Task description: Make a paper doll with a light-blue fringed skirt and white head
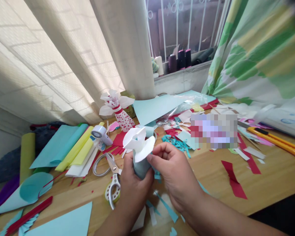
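Note:
My left hand (135, 175) is closed around a light-blue paper tube (141, 164) held upright above the table. White paper petals (139, 142) flare out of the tube's top end. At the petals' right edge, my right hand (170, 167) pinches with thumb and forefinger where the lower petal meets the tube; its other fingers are curled. Scissors (115, 178) lie just left of my left hand, partly over a roll of tape (110, 193). Behind the petals stands a finished-looking paper flower (121, 111), white on top with a red-and-white heart-patterned wrap.
Rolled coloured paper (76, 149) lies at left, near a blue paper cone (36, 186). Blue shreds (176, 144) and red strips (234, 180) litter the right side. An orange cutter (277, 142) rests at far right. Curtains and a barred window rise behind.

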A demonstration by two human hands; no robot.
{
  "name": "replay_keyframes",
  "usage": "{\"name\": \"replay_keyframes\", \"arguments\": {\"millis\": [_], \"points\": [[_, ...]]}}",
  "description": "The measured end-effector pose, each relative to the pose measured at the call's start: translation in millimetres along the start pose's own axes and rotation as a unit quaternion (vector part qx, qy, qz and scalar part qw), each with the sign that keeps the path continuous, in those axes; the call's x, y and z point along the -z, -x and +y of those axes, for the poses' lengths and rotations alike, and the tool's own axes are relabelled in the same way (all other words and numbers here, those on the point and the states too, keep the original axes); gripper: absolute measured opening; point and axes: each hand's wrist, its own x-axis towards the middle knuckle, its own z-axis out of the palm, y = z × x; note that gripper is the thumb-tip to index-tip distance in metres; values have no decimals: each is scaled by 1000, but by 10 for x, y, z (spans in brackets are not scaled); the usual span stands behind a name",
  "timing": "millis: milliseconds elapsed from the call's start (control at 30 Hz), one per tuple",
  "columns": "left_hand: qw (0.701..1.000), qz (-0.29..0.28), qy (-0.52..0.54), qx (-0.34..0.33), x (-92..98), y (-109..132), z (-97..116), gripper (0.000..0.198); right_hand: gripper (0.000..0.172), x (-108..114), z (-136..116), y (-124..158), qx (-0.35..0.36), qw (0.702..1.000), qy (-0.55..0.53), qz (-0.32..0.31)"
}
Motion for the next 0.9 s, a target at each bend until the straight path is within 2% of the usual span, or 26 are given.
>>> {"name": "replay_keyframes", "arguments": {"millis": [100,167,267,367,433,467,500,567,633,667,733,800,900], "points": [[999,-15,23,22,11,-15,-19,36,21,10,-13,9,7,1000,1,3],[994,-37,87,47,17,-29,-42,43,20,33,-63,7,24,1000,-17,7],[965,-88,225,102,26,-56,-93,54,14,121,-211,-38,76,995,-49,32],[929,-142,319,124,44,-82,-144,54,8,298,-383,-123,148,988,-11,50],[916,-148,352,120,58,-96,-156,51,6,462,-453,-171,178,981,82,-6],[915,-144,358,116,63,-104,-155,50,4,552,-463,-185,180,969,162,-47],[918,-135,358,108,66,-115,-150,51,3,642,-455,-191,177,944,262,-96],[924,-121,355,80,66,-146,-139,50,8,806,-385,-175,166,853,447,-212],[924,-105,363,50,58,-181,-139,45,16,923,-262,-134,161,757,550,-315],[925,-101,364,38,52,-198,-145,41,19,959,-193,-109,162,724,575,-346],[925,-94,367,16,41,-228,-169,36,22,993,-77,-66,172,683,603,-375],[926,-84,369,0,32,-252,-200,35,21,1004,-30,-52,189,656,627,-375],[927,-60,371,-19,29,-278,-235,36,19,1059,-138,-101,218,625,685,-304]]}}
